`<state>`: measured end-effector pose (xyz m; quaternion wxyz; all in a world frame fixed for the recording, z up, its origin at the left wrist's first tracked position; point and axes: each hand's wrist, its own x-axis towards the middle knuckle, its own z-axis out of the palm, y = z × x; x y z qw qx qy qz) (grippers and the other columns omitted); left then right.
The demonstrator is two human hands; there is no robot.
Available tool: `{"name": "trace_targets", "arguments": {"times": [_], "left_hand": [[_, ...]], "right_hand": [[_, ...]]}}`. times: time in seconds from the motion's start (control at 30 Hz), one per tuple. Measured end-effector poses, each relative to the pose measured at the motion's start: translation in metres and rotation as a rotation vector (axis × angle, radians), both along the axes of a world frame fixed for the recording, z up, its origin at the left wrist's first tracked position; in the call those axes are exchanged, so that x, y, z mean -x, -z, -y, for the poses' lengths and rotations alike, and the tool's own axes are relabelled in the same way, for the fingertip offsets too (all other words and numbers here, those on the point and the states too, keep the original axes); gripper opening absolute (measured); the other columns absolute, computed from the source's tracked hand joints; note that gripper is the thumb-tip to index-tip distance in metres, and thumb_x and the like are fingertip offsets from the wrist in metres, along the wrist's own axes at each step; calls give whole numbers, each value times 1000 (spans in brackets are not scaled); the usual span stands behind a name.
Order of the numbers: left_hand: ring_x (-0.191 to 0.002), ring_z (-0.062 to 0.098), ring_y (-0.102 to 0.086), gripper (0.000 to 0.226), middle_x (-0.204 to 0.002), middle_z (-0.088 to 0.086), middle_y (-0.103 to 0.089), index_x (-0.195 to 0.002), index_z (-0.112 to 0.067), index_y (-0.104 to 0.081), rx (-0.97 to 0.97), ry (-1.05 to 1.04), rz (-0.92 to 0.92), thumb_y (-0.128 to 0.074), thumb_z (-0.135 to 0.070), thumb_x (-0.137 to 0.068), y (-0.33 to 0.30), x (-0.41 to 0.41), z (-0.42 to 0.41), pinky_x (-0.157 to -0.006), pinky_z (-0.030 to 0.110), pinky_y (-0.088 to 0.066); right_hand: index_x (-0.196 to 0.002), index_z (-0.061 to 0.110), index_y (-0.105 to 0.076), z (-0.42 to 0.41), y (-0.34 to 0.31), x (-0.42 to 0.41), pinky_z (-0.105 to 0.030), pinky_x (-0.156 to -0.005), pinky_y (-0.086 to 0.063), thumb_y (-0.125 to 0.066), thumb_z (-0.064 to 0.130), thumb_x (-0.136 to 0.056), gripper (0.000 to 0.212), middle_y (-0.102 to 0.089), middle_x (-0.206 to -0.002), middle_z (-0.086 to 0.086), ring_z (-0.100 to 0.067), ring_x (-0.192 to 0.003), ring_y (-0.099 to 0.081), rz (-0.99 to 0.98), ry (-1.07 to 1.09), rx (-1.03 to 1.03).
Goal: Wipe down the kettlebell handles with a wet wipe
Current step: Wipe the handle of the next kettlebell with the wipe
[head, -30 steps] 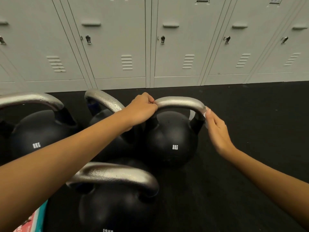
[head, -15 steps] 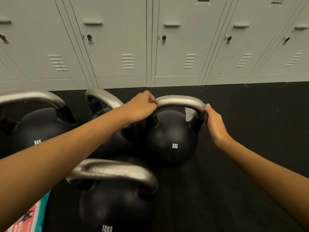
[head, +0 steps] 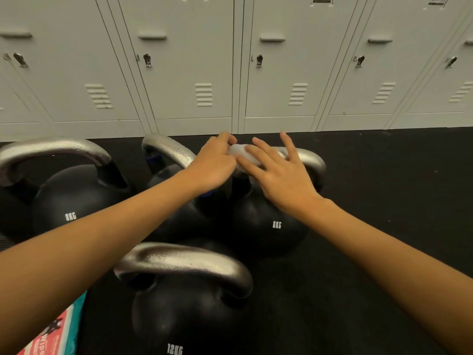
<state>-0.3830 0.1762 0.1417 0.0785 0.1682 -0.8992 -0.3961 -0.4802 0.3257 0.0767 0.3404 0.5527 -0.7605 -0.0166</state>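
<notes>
Several black kettlebells with silver handles stand on the floor. The right 8KG kettlebell (head: 268,226) has its handle (head: 311,160) under both hands. My left hand (head: 213,163) is closed on the handle's left end, pinching the white wet wipe (head: 239,151). My right hand (head: 277,172) lies over the handle's top with fingers spread, pressing the wipe against it. Another 8KG kettlebell (head: 66,201) sits at the left, a third (head: 166,155) behind my left arm, and a 12KG kettlebell (head: 184,311) is nearest me.
Grey lockers (head: 194,62) line the wall behind the kettlebells. The floor is black rubber matting (head: 384,188). A pink and teal wet wipe packet (head: 55,334) lies at the bottom left under my left forearm.
My right hand has moved from the handle's right end up and left over its top, fingers now spread on the wipe next to my left hand. The left hand has stayed at the left end.
</notes>
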Motion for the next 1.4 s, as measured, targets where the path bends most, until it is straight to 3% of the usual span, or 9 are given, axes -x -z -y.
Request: {"name": "trace_targets", "arguments": {"times": [0.23,0.4,0.57,0.77,0.83,0.93,1.0,1.1,1.4], "left_hand": [[-125,21,-43,46,-140,7,-38,-141,-15,-36,46,108,81,-41,-11,-96,1,-3,-8,-96,24,-31],[-126,21,-41,47,-139,6,-40,-140,-16,-37,-47,61,75,-44,-9,-94,-5,-1,-6,-96,27,-33],[-115,22,-52,46,-121,3,-49,-128,-17,-49,-232,-64,-5,-39,3,-87,-12,2,5,-103,40,-44],[-105,14,-56,28,-105,0,-60,-106,-20,-61,-243,-36,-75,-46,-3,-90,-18,-3,18,-99,35,-47],[-103,13,-56,24,-99,-3,-60,-103,-21,-62,-247,-23,-78,-47,-5,-91,-19,-3,22,-99,34,-46],[-104,14,-57,21,-101,-3,-61,-100,-24,-61,-240,2,-74,-48,-10,-94,-20,-2,21,-98,34,-46],[-103,13,-57,19,-104,-1,-61,-104,-23,-61,-224,40,-60,-47,-11,-95,-20,-1,19,-97,31,-46],[-93,9,-55,21,-97,-4,-58,-111,-19,-60,-197,97,-31,-47,-12,-95,-17,0,16,-91,27,-45],[-101,11,-54,26,-103,-6,-57,-120,-16,-56,-220,75,-53,-40,-25,-101,-14,10,8,-91,26,-43]], "right_hand": [[-149,29,-39,-57,-15,25,-43,-117,-19,-33,37,-105,45,-59,-133,2,-16,-128,-51,336,110,123],[-131,24,-57,-62,-23,27,-32,-112,-18,-26,37,-106,42,-66,-107,4,-14,-106,-56,675,141,264],[-102,22,-63,-16,-40,16,-37,-105,-25,-23,38,-105,43,-65,-88,2,-21,-88,-59,514,197,99],[-84,17,-70,38,-21,-7,-44,-93,-39,-41,34,-97,35,-63,-76,-2,-26,-71,-62,-130,174,-241],[-91,20,-74,44,-8,-9,-46,-102,-36,-57,32,-89,21,-65,-83,0,-23,-84,-64,-265,109,-390],[-133,16,-59,33,10,-17,-53,-118,-14,-55,28,-92,43,-62,-129,-7,-26,-132,-49,-418,59,-565],[-147,12,-43,20,12,-15,-56,-115,-1,-47,22,-95,53,-45,-150,-9,-27,-145,-31,-458,32,-593],[-147,13,-43,2,6,-2,-53,-120,-2,-45,17,-92,55,-42,-153,-8,-24,-144,-33,-451,-29,-463],[-149,8,-38,-40,-24,13,-45,-115,-25,-37,-2,-94,56,-40,-153,-11,-31,-139,-42,-51,-51,-124]]}}
